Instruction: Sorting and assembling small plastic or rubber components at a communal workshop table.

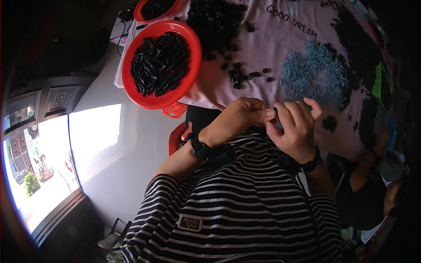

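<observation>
Head view: left hand (245, 115) and right hand (294, 125), each grip pinched on one small black piece (276, 113), mostly hidden, above the near edge of the desk (206, 90). Apparent step: two-handed fingering; continuing calls for steady fingertips. Red basin (196, 48), overhanging near-left corner; blue pile (307, 72), toward right; cloth strip between, open room.

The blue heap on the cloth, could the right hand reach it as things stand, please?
Probably yes: the blue heap lies just beyond the right hand, with nothing visible between, though that hand seems busy with a small black piece.
</observation>
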Motion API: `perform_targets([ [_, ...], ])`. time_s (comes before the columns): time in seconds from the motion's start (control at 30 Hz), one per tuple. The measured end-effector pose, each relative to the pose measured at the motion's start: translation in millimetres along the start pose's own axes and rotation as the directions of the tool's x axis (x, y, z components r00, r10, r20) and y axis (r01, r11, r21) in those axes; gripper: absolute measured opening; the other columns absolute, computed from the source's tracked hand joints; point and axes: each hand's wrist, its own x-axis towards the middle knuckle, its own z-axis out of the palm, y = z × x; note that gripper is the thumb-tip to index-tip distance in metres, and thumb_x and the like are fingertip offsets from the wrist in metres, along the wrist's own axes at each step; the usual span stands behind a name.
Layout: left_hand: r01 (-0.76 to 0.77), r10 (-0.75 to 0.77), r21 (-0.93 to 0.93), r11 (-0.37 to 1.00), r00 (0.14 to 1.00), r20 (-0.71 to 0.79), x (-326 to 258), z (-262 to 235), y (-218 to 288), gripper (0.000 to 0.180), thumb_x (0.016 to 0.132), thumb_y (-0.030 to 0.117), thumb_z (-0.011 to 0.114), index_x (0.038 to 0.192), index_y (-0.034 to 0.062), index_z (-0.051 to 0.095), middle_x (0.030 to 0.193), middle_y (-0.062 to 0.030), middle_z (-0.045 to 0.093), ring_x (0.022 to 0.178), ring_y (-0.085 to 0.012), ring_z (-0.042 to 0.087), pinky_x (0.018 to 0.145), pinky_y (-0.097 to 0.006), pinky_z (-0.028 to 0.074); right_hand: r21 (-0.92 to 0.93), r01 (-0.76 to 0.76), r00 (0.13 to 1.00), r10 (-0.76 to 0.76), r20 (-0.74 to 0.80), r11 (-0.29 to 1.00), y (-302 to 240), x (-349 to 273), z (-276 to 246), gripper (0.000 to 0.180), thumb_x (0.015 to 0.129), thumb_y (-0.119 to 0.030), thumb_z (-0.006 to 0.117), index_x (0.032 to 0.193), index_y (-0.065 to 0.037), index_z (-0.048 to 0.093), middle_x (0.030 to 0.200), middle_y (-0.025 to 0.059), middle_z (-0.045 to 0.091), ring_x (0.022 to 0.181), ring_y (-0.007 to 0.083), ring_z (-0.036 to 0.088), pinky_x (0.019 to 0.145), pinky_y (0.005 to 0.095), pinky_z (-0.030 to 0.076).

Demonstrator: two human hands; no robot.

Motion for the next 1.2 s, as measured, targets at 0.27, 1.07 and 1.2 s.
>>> perform_targets([
  [0.27, -0.020, 0.020, 0.043, 0.999, 1.000, -0.003, -0.9, 1.7, 7.1, 0.035, 0.098, 0.032, 0.070, 0.093, -0.0020, 0.073, 0.079, 0.0012, 0.065, 0.076, -0.0047, 0.053, 0.070, -0.024, 0.047, 0.030, -0.003, 1.000, 0.003, 0.008, 1.000, -2.9, -2.2, -1.2, 0.030, 0.079, -0.014, 0.077, 0.102, 0.000, 0.065, 0.082, 0.0021, 0.054, 0.071, 0.0155, 0.058, 0.102, 0.0449, 0.033],
  [1.07, 0.020, -0.023, -0.103, 0.994, 0.999, -0.029, 1.7, -17.3, -11.0, 0.036, 0.102, 0.035, 0.062, 0.106, 0.0000, 0.066, 0.091, -0.0054, 0.070, 0.085, -0.0146, 0.069, 0.080, -0.029, 0.057, 0.792, -0.466, 0.861, 0.405, 0.306, 0.393, 11.6, 2.3, 36.8, 0.014, 0.096, -0.014, 0.071, 0.099, -0.001, 0.071, 0.086, 0.0019, 0.066, 0.081, 0.0097, 0.061, 0.078, 0.0240, 0.047],
  [1.2, 0.010, -0.002, 0.065, 0.998, 0.993, -0.118, -2.4, -25.4, -12.1, 0.034, 0.104, 0.033, 0.059, 0.107, -0.0008, 0.066, 0.094, -0.0058, 0.070, 0.085, -0.0148, 0.069, 0.080, -0.029, 0.056, 0.776, -0.472, 0.834, 0.499, 0.238, 0.419, 13.7, 5.7, 55.2, 0.013, 0.098, -0.011, 0.067, 0.107, -0.001, 0.067, 0.092, 0.0018, 0.065, 0.087, 0.0099, 0.060, 0.080, 0.0245, 0.047],
])
